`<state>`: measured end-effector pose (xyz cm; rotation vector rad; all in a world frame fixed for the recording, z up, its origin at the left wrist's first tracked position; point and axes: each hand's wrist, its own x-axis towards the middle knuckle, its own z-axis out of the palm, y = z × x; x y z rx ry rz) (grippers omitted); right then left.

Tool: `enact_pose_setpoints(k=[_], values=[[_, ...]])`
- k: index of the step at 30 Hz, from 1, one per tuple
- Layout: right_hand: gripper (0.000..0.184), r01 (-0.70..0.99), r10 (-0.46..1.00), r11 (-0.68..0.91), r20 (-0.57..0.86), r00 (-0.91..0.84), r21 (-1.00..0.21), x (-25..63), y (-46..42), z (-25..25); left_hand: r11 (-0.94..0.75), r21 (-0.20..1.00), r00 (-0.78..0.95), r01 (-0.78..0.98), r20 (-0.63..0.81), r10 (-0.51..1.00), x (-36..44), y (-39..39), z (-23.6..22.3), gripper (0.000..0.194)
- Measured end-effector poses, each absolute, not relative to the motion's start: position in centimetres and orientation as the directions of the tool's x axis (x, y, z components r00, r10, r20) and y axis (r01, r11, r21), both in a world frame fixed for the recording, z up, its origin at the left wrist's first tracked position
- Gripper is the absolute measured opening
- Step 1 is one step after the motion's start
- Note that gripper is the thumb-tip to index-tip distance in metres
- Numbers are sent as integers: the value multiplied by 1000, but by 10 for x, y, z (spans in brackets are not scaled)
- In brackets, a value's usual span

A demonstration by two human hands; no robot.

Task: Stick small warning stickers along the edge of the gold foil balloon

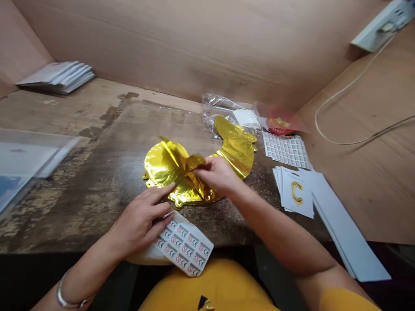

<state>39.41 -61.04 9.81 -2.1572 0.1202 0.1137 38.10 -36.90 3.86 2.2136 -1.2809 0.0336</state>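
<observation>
A gold foil balloon point(239, 151), flat and curved, lies on the worn wooden table. My right hand point(222, 175) pinches a raised fold of it near the middle, and the lifted foil is slightly blurred. At the balloon's near left side, my left hand point(144, 218) has its index fingertip against the foil. The thumb and other fingers of that hand are on a sheet of small printed CE stickers point(186, 246), which reaches past the table's front edge. Part of the sheet is hidden under the hand. Small tabs stick out along the balloon's rim.
White cards with a gold letter C point(296, 192) lie at the right, beside long white strips point(348, 229). Behind them are another sticker sheet point(287, 149), a red basket point(279, 125) and clear plastic point(214, 106). White packets point(60, 75) are stacked back left; plastic sleeves point(29, 151) lie nearer.
</observation>
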Motion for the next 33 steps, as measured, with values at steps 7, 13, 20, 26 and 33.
enact_pose_setpoints(k=[7, 13, 20, 26, 33], values=[[18, -331, -603, -568, 108, 790, -754, 449, -761, 111, -351, 450, 514, -821, 317, -797, 383, -369, 36, 13], [10, -429, -685, -683, 314, 658, -591, 447, -784, 102, -352, 468, 525, -810, 312, -792, 384, -370, 38, 16], [25, 214, 79, -884, 319, 944, -416, 354, -643, 119, -279, 739, 659, -614, 284, -696, 375, -368, 53, 14], [16, 115, 182, -765, -41, 983, -634, 288, -572, 105, -181, 980, 869, 83, -160, -468, 342, -372, 68, 19], [17, 40, 261, -736, -229, 938, -676, 308, -593, 107, 75, 887, 818, 456, -385, -427, 325, -375, 62, 21]])
